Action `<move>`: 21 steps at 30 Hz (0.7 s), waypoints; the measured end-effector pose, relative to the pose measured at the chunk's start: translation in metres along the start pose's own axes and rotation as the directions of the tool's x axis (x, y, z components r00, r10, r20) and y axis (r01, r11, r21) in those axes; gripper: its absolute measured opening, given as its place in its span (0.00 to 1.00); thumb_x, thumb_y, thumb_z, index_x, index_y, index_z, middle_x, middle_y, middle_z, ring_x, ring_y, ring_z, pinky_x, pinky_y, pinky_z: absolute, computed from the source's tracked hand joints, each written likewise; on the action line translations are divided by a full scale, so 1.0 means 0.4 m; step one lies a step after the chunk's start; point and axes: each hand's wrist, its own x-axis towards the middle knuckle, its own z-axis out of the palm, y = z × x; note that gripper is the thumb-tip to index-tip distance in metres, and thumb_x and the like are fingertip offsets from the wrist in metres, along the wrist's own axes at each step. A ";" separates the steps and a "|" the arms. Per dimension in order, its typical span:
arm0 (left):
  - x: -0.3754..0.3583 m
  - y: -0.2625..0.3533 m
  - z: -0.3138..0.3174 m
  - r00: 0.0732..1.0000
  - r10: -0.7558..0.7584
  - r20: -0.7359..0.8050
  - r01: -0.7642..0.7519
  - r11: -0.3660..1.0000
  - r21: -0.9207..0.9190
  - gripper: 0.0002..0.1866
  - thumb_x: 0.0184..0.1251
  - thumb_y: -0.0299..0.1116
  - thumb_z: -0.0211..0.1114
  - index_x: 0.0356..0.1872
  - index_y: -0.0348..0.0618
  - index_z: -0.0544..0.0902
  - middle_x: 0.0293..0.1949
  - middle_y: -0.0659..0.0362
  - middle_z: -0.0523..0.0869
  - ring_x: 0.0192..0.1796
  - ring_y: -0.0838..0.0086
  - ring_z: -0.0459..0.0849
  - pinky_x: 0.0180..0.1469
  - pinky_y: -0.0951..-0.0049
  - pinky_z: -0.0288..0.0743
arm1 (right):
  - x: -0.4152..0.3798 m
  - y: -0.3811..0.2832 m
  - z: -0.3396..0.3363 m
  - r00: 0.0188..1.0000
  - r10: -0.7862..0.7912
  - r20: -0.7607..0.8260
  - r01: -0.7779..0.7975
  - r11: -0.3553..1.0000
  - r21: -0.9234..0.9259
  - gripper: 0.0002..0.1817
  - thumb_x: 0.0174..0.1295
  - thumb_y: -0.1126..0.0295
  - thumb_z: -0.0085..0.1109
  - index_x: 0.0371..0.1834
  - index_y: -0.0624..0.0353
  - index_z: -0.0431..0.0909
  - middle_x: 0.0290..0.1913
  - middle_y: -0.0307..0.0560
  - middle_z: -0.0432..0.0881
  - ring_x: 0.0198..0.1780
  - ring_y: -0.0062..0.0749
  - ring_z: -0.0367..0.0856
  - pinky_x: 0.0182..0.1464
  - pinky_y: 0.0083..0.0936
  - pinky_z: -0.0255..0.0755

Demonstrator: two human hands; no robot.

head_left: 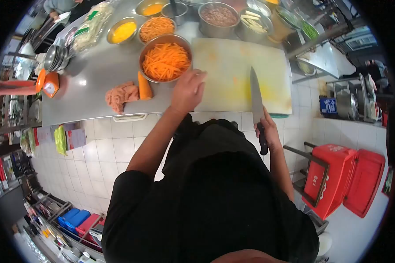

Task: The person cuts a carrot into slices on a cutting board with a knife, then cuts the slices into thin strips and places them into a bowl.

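Note:
My right hand (269, 130) is closed around the dark handle of a chef's knife (256, 90). The blade points away from me over the right part of the white cutting board (224, 94), which has orange and yellow stains. Between the board and a metal bowl (147, 73) is my left hand (188, 90), its fingers loosely bent and apart with nothing visible in them. Shredded carrot (166, 62) fills that bowl. A whole carrot (144, 86) lies just left of the bowl, beside a crumpled pinkish cloth (121, 95).
Behind stand bowls of shredded carrot (157, 28), yellow liquid (124, 30), brownish food (219, 15) and pale sticks (253, 21). An orange scale (51, 84) sits left on the steel counter (92, 94). A red cooler box (329, 175) stands on the floor at right.

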 end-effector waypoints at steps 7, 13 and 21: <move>-0.033 -0.034 0.258 0.926 0.037 0.375 -0.039 0.999 -0.001 0.26 0.66 0.33 0.69 0.67 0.47 0.82 0.66 0.51 0.81 0.71 0.52 0.74 0.71 0.51 0.70 | 0.004 0.102 0.046 0.997 0.043 0.068 -0.042 0.999 -0.006 0.32 0.84 0.66 0.47 0.89 0.44 0.55 0.33 0.42 0.81 0.26 0.22 0.76 0.29 0.20 0.73; -0.022 -0.022 0.327 0.888 0.000 0.461 -0.088 0.982 0.169 0.27 0.70 0.40 0.67 0.70 0.49 0.80 0.72 0.51 0.77 0.73 0.49 0.71 0.72 0.46 0.64 | 0.048 0.088 0.104 0.990 0.037 0.137 -0.036 0.999 -0.008 0.32 0.82 0.69 0.45 0.88 0.42 0.56 0.34 0.43 0.82 0.26 0.21 0.74 0.28 0.19 0.72; -0.008 -0.017 0.212 0.966 -0.127 0.224 0.099 0.986 0.132 0.27 0.71 0.38 0.68 0.70 0.48 0.78 0.76 0.50 0.73 0.74 0.49 0.72 0.74 0.47 0.65 | 0.039 -0.067 0.180 0.945 -0.029 0.325 0.061 0.994 -0.087 0.33 0.81 0.68 0.47 0.88 0.42 0.56 0.35 0.44 0.83 0.25 0.23 0.76 0.31 0.22 0.76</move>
